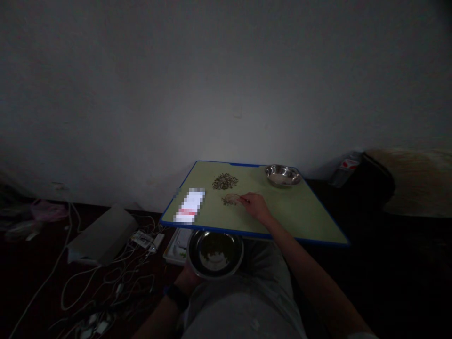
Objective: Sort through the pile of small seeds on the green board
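My right hand (255, 205) rests on a green board with a blue rim (303, 216), fingers drawn together at a small heap of seeds (229, 199); I cannot make out what they pinch. A larger heap of seeds (225, 181) lies just beyond it. My left hand (187, 278), with a dark band on the wrist, holds a steel bowl (215, 254) with some seeds in it, below the board's near edge over my lap. Its fingers are hidden under the bowl.
A second steel bowl (283, 175) stands at the board's far right corner. A blurred-out flat item (189, 205) lies on the board's left side. Cables and chargers (116, 278) litter the dark floor at left, beside a grey flat box (100, 234). A white wall rises behind.
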A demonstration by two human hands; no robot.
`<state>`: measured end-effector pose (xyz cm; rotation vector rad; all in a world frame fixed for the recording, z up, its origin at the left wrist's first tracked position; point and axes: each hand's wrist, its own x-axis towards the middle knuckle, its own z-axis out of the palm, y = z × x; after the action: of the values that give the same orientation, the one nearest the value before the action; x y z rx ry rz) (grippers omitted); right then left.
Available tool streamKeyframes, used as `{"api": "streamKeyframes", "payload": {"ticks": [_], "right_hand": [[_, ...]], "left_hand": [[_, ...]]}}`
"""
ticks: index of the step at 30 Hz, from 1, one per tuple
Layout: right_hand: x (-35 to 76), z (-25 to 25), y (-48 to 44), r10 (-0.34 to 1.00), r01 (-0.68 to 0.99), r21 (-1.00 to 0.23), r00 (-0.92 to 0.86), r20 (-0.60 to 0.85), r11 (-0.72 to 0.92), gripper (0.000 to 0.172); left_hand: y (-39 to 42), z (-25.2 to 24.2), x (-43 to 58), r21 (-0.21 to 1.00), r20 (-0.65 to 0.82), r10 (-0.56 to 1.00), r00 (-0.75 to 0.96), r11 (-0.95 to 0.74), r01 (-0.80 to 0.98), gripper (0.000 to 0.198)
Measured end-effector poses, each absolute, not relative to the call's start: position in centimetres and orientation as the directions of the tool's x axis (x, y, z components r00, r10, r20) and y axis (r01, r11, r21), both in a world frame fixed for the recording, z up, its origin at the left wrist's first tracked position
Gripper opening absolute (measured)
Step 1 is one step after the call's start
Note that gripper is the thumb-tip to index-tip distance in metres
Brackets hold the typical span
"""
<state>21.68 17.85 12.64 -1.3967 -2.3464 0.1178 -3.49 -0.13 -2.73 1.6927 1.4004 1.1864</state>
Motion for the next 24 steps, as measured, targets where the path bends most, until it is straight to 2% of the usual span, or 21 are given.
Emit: {"api": "streamKeyframes", "payload": {"ticks": [3,9,12,16,20,24], "right_hand": [[21.6,12.8,17.6,0.851,0.812,-0.281,-0.437,0.29,0.512,0.025],[21.4,12.9,17.4,0.852,0.801,-0.304,-0.443,0.281,0.516,0.025],[21.3,13.0,17.3,0.856,0.798,-0.316,-0.447,0.262,0.513,0.025],[21.1,12.9,17.1,0.855,0.792,-0.326,-0.454,0.251,0.516,0.025],[20.9,12.7,17.0,0.856,0.805,-0.299,-0.455,0.245,0.513,0.029],[20.7,12.5,16.9,0.855,0.796,-0.32,-0.447,0.261,0.514,0.028]], "left_hand": [[-0.3,-1.7,-3.3,0.887,0.219,0.969,0.112,-0.245,0.391,0.088],[-0.2,-2.1,-3.1,0.912,0.186,0.983,0.012,-0.177,0.37,0.101],[-0.2,-2.2,-3.2,0.911,0.188,0.982,0.016,-0.18,0.372,0.106],[-0.2,-1.7,-3.2,0.89,0.209,0.975,0.083,-0.224,0.396,0.101],[0.0,-1.5,-2.9,0.925,0.185,0.981,0.06,-0.195,0.325,0.102],[0.1,-1.0,-2.6,0.912,0.21,0.976,0.055,-0.216,0.349,0.098]]}}
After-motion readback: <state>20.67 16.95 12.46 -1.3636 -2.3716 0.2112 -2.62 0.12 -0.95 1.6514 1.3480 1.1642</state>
